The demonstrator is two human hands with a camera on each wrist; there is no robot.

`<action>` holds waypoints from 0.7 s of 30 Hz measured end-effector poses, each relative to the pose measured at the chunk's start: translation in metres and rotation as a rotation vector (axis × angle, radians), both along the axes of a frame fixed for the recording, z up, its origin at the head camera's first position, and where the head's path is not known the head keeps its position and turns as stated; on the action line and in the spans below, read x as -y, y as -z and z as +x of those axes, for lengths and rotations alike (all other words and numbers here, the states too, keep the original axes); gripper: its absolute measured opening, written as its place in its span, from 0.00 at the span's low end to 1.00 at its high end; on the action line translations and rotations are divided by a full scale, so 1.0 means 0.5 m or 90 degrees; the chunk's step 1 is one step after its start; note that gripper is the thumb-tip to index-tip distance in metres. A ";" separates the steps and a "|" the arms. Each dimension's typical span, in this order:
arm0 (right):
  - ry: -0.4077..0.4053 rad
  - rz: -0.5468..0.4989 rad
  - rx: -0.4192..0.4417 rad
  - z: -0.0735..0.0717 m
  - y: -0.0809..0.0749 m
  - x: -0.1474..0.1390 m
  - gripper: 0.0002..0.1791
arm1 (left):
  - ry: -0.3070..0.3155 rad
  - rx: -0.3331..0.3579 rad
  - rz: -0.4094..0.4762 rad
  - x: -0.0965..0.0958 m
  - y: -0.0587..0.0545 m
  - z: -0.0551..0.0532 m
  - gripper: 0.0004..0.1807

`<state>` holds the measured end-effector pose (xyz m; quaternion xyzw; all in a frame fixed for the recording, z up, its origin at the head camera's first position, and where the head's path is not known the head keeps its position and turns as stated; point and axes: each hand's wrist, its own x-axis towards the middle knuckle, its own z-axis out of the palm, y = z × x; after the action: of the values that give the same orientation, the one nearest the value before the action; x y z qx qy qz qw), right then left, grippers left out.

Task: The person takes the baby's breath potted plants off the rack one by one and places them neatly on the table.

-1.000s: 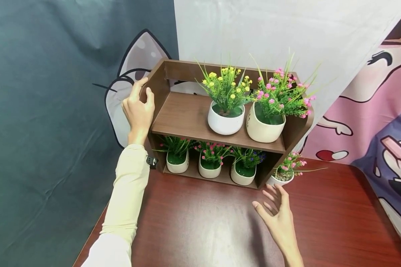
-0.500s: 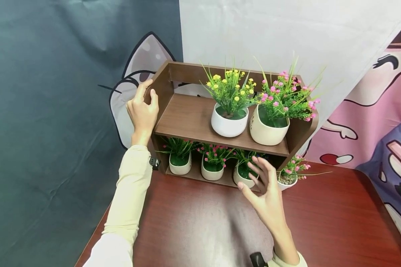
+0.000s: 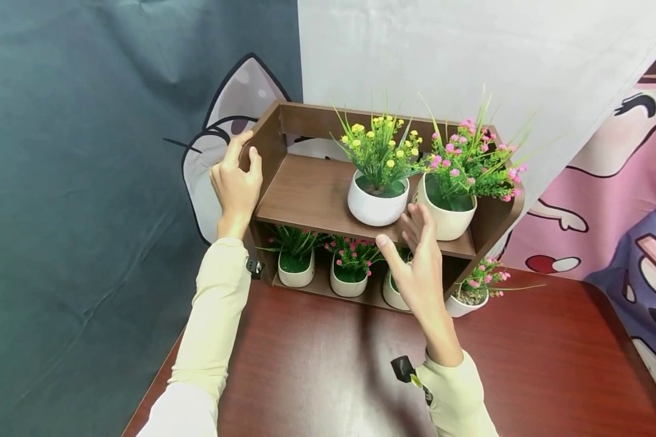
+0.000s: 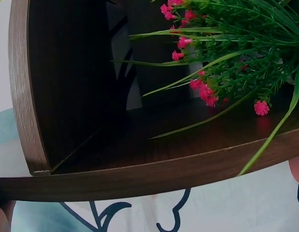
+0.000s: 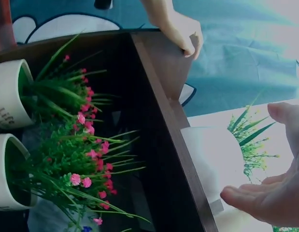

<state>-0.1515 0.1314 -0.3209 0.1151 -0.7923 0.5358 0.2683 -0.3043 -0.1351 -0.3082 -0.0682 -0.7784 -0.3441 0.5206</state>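
White pot of yellow flowers (image 3: 377, 206) stands on the upper board of a wooden shelf (image 3: 308, 191), near the centre of the head view, just beyond the right hand (image 3: 420, 267). That hand's fingers are extended, the thumb spread well away, and have hold of nothing; whether a fingertip touches a pot, I cannot tell. The left hand (image 3: 237, 182), left of centre, grips the shelf's left side panel (image 3: 273, 149) between thumb and fingers. Just right of the white pot is a cream pot of pink flowers (image 3: 456, 223). Below, three cream pots (image 3: 348, 287) line the lower compartment, the rightmost partly hidden by the right hand. Further right, a small white pot (image 3: 466, 308) sits on the reddish-brown tabletop (image 3: 568, 346). Teal fabric (image 3: 87, 182) fills the frame's left.
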 end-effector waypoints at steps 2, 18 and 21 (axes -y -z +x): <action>0.034 0.020 0.001 -0.018 0.010 0.001 0.40 | 0.002 0.000 -0.007 0.000 0.001 0.001 0.15; 0.207 0.091 0.109 -0.124 0.022 0.046 0.53 | 0.009 -0.010 -0.015 0.005 -0.001 0.002 0.15; 0.212 0.083 0.122 -0.136 0.021 0.045 0.54 | 0.007 -0.019 -0.012 0.000 0.002 -0.002 0.14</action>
<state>-0.2195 0.1089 -0.3313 -0.0520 -0.8553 0.4398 0.2690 -0.3054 -0.1351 -0.3094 -0.0826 -0.7733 -0.3386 0.5296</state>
